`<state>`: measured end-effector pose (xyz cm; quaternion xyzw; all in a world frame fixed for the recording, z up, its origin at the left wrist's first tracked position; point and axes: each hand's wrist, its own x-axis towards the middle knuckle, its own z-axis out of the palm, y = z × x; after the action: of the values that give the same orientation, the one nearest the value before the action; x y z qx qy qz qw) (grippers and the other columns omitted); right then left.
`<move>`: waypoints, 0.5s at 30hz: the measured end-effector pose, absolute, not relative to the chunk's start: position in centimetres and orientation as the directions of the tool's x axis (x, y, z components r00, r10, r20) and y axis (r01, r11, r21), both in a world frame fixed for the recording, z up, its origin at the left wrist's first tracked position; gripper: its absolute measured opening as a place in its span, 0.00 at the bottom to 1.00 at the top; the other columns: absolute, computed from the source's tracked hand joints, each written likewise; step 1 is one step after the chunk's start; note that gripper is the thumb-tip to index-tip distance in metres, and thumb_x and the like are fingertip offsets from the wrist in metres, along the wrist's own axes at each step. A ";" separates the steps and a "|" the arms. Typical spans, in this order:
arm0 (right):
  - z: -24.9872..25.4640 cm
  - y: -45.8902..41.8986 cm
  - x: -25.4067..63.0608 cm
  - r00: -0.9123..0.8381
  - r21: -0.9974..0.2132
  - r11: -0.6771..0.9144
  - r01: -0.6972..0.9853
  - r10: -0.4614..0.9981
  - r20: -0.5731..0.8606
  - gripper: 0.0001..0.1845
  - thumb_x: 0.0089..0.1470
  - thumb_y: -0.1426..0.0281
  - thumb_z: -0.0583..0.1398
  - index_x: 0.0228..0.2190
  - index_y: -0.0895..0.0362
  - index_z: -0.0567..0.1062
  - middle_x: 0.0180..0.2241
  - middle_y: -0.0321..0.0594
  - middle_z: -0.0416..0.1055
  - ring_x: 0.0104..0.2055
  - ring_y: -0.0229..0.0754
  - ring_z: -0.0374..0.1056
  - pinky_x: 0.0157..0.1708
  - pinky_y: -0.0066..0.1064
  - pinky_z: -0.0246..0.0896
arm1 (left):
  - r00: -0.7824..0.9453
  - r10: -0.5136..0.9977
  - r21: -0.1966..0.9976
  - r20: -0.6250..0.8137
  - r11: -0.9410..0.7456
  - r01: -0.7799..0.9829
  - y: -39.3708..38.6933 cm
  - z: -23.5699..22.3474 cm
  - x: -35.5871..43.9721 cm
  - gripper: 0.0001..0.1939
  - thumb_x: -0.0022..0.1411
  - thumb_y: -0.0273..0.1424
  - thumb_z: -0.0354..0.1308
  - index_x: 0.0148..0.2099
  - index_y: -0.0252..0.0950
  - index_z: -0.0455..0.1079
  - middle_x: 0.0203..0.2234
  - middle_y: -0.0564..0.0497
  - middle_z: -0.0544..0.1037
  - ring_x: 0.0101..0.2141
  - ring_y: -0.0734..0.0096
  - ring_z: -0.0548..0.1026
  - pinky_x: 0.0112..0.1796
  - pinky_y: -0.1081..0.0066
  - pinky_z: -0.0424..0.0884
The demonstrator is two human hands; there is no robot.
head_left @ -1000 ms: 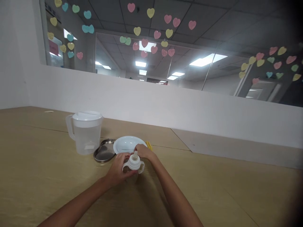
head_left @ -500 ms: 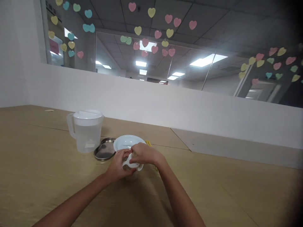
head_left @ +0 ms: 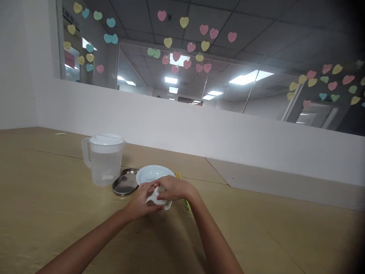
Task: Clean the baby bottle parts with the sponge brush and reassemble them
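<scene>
Between my two hands is a small baby bottle [head_left: 155, 195] with a white collar and white side handles. My left hand [head_left: 139, 202] is wrapped around its side, thumb toward me. From the right, my right hand [head_left: 175, 188] pinches the clear teat at the top, its fingers partly covering it. Most of the bottle's body is hidden by the hands. Just behind them stands a pale blue-white bowl [head_left: 148, 173], close to the fingers.
A lidded clear jug [head_left: 105, 165] holding liquid stands at the left. A metal kidney-shaped tray [head_left: 124, 185] lies between jug and bowl. A slim yellow-green item [head_left: 187, 205] shows past my right wrist. Behind the wooden table [head_left: 270, 228] runs a white wall [head_left: 171, 121] below a window.
My hands stay on the bottle, and the right fingers have shifted slightly at its top, showing more of the clear teat. The view has tilted up a little.
</scene>
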<state>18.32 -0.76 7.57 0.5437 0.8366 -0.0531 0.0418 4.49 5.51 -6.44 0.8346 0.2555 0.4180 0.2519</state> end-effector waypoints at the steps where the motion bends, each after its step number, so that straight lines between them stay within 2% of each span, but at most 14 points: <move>1: 7.5 -0.7 18.4 -0.414 -0.046 0.411 0.910 0.902 -0.126 0.17 0.46 0.66 0.60 0.39 0.60 0.73 0.37 0.47 0.74 0.39 0.46 0.69 0.30 0.27 0.56 | 0.526 0.641 0.647 0.559 -0.734 0.207 5.6 -6.5 4.4 0.40 0.44 0.40 0.65 0.58 0.37 0.56 0.51 0.42 0.66 0.51 0.54 0.64 0.50 0.55 0.64; 10: 7.4 -0.4 18.6 -0.400 -0.083 0.392 0.916 0.907 -0.130 0.20 0.45 0.66 0.62 0.41 0.60 0.72 0.41 0.47 0.72 0.42 0.46 0.67 0.35 0.27 0.58 | 0.584 0.631 0.660 0.510 -0.723 0.205 5.7 -6.1 4.2 0.37 0.47 0.43 0.63 0.58 0.41 0.58 0.50 0.45 0.67 0.50 0.54 0.64 0.49 0.58 0.64; 15: 7.1 0.3 19.3 -0.425 -0.129 0.410 0.903 0.896 -0.129 0.23 0.42 0.67 0.63 0.43 0.58 0.72 0.37 0.41 0.72 0.36 0.41 0.66 0.31 0.25 0.56 | 0.610 0.611 0.633 0.504 -0.742 0.220 5.7 -5.6 4.0 0.35 0.47 0.44 0.63 0.57 0.42 0.61 0.49 0.47 0.69 0.49 0.54 0.65 0.49 0.58 0.63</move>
<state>19.29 0.29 7.13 0.5356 0.8395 -0.0896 0.0199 4.00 5.74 -5.61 0.8574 0.2422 0.3689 0.2648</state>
